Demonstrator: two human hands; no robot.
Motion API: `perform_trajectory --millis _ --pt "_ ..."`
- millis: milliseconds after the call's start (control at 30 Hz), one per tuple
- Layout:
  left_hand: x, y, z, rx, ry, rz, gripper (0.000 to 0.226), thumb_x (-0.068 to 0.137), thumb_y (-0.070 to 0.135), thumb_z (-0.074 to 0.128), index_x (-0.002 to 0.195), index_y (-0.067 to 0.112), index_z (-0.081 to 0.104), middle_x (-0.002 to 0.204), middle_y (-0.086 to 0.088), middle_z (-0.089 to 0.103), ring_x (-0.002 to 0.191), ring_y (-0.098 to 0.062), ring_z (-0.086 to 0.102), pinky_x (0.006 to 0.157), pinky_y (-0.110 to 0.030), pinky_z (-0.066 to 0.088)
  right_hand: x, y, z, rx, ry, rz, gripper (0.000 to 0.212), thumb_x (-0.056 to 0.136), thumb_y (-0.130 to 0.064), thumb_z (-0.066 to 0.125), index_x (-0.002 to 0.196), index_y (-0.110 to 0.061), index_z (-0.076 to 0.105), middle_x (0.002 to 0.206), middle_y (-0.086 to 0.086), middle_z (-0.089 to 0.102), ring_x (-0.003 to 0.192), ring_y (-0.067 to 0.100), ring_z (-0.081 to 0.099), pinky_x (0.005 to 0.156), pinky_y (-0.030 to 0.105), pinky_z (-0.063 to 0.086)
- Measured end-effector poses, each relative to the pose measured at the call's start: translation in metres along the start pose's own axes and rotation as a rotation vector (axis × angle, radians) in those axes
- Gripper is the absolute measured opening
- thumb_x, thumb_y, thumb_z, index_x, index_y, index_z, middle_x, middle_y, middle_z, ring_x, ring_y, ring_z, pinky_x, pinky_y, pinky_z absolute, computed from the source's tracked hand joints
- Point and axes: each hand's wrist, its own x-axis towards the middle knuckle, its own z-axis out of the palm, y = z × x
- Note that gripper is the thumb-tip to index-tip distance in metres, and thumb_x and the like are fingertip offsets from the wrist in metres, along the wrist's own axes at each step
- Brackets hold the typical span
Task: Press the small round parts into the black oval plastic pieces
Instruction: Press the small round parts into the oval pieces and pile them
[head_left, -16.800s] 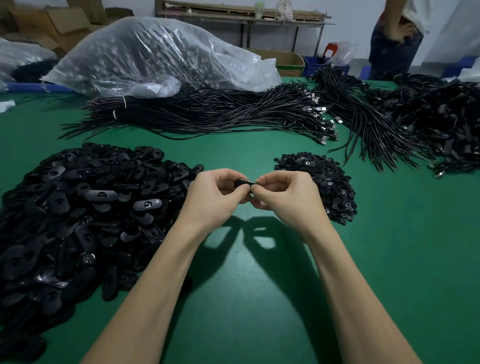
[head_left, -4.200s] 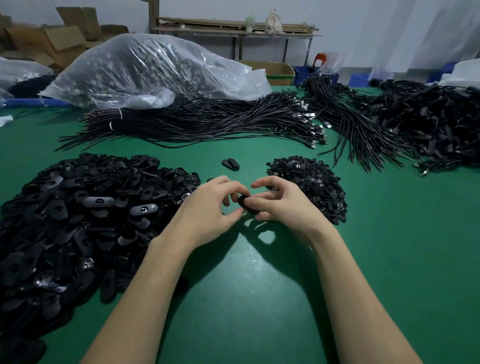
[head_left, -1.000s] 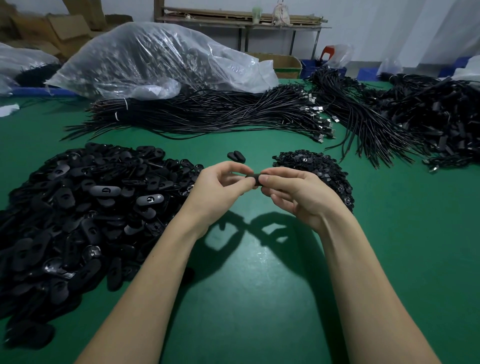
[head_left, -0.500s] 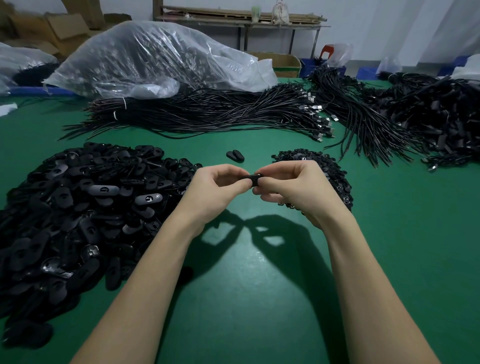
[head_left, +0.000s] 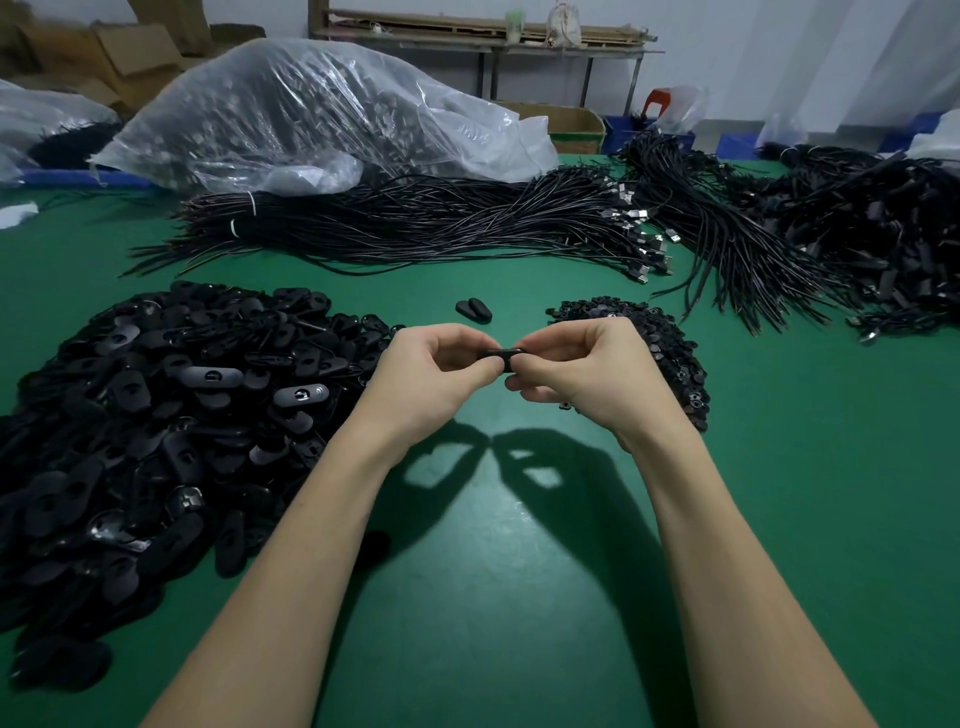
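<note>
A: What's the bench like?

B: A green table (head_left: 519, 597) in a storeroom, with a clear plastic bag (head_left: 311, 114) and bundles of black cables (head_left: 415, 228) along the back. On the person's left sits a big heap of black oval pieces (head_left: 156, 415); on the right, partly behind the wrist, a smaller pile of small round parts (head_left: 670, 343).

A: And the hands?

B: Only the head view shows them. The left hand (head_left: 431, 374) and right hand (head_left: 587, 374) meet above the table, fingers curled, pinching one oval piece (head_left: 503, 357) edge-on between them.

A: What has changed?

B: A second ago the right fingers lay longer over the piece; half a second ago they bunched up, and now both hands grip it tighter. I'd judge that the round part is being squeezed home, though it's hidden under the fingertips.

A: Progress?

B: Two finished ovals (head_left: 474, 310) lie just beyond the hands, as before. This would be the third; the heap is barely touched.
</note>
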Motion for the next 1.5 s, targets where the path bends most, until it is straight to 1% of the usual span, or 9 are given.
perform_trajectory --millis 267,433,867,967,1067,1133,1233,1367,1500 --pt "0.001 -0.004 -0.001 0.063 0.028 0.016 0.006 0.087 0.021 0.079 0.087 0.027 0.078 0.08 0.01 0.077 0.077 -0.006 0.069 0.076 -0.02 0.047 0.001 0.003 0.007 -0.151 0.039 -0.054 0.005 0.085 -0.004 0.078 0.085 -0.008 0.076 0.07 0.006 0.077 0.07 0.019 0.078 0.071 0.03 0.064" --pt "0.002 -0.004 0.0 0.103 0.056 0.029 0.005 0.086 0.022 0.079 0.087 0.027 0.078 0.08 0.009 0.077 0.083 -0.018 0.071 0.078 -0.026 0.054 0.0 0.002 0.009 -0.212 0.062 -0.086 0.008 0.085 -0.006 0.078 0.08 -0.012 0.075 0.067 0.002 0.076 0.067 0.017 0.077 0.073 0.031 0.065" --pt "0.0 -0.003 0.009 0.235 0.136 0.023 0.004 0.085 0.03 0.078 0.083 0.032 0.076 0.076 0.017 0.074 0.08 -0.01 0.068 0.072 -0.023 0.048 0.003 0.008 0.007 -0.276 0.052 -0.11 0.007 0.085 -0.01 0.079 0.081 -0.014 0.075 0.066 -0.001 0.076 0.065 0.012 0.077 0.074 0.034 0.065" --pt "0.0 -0.003 0.008 0.242 0.141 0.02 0.005 0.085 0.03 0.078 0.081 0.032 0.075 0.075 0.017 0.073 0.079 -0.01 0.068 0.071 -0.024 0.049 0.002 0.007 0.007 -0.281 0.05 -0.125 0.01 0.084 -0.009 0.079 0.079 -0.016 0.075 0.065 -0.002 0.076 0.064 0.012 0.076 0.071 0.028 0.064" --pt "0.001 -0.002 0.005 0.21 0.101 0.035 0.005 0.086 0.029 0.078 0.082 0.032 0.075 0.076 0.017 0.074 0.078 -0.009 0.068 0.067 -0.016 0.045 0.002 0.006 0.005 -0.205 0.017 -0.101 0.006 0.087 -0.007 0.078 0.084 -0.011 0.075 0.068 0.001 0.077 0.067 0.015 0.077 0.069 0.026 0.064" --pt "0.002 -0.003 0.006 0.202 0.12 0.03 0.002 0.085 0.03 0.078 0.084 0.031 0.076 0.077 0.016 0.074 0.078 -0.01 0.069 0.07 -0.019 0.049 0.002 0.006 0.005 -0.173 0.01 -0.091 0.006 0.088 -0.004 0.075 0.088 -0.011 0.074 0.071 0.003 0.078 0.069 0.019 0.078 0.071 0.031 0.065" --pt "0.002 -0.008 0.008 0.196 0.137 -0.013 0.003 0.084 0.033 0.079 0.086 0.031 0.077 0.073 0.018 0.073 0.068 0.0 0.064 0.063 -0.015 0.045 0.002 0.008 0.002 -0.177 -0.064 -0.089 0.02 0.088 -0.004 0.075 0.099 -0.02 0.072 0.079 0.002 0.078 0.069 0.019 0.077 0.068 0.032 0.064" --pt "0.003 -0.012 0.003 0.146 0.108 -0.069 0.014 0.084 0.037 0.079 0.096 0.037 0.071 0.076 0.015 0.073 0.065 0.0 0.064 0.044 -0.014 0.044 0.004 0.016 -0.002 -0.521 -0.039 -0.201 0.026 0.083 -0.018 0.082 0.098 -0.037 0.072 0.081 -0.013 0.074 0.057 0.002 0.064 0.06 0.022 0.055" --pt "0.003 -0.012 0.004 0.165 0.089 -0.059 0.025 0.085 0.044 0.077 0.107 0.04 0.065 0.094 0.014 0.074 0.082 -0.003 0.067 0.061 -0.021 0.052 0.006 0.021 0.003 -0.587 0.04 -0.206 0.016 0.082 -0.03 0.08 0.096 -0.036 0.073 0.087 -0.017 0.073 0.061 0.002 0.059 0.068 0.032 0.057"
